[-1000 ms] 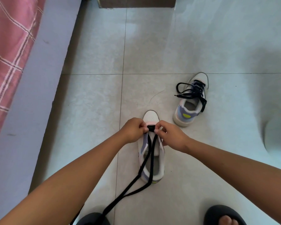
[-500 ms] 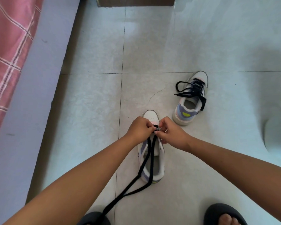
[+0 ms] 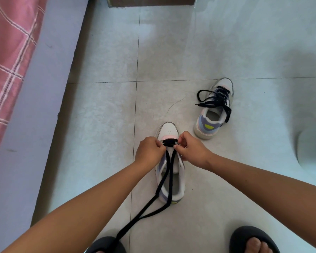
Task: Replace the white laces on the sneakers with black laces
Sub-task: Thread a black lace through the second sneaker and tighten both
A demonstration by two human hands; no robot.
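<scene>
Tiled floor (image 3: 102, 115): sneaker (image 3: 167, 131) apparently toe-away, lengthwise.

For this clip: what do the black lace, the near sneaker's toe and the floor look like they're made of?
Black lace: flat woven fabric, matte; it hangs limp as a ribbon-like band.
Near sneaker toe: smooth white leather or synthetic, slight sheen, with small perforations; which of the two is unclear.
Floor: glazed pale tile, likely ceramic; straight grout lines and soft reflections.
</scene>
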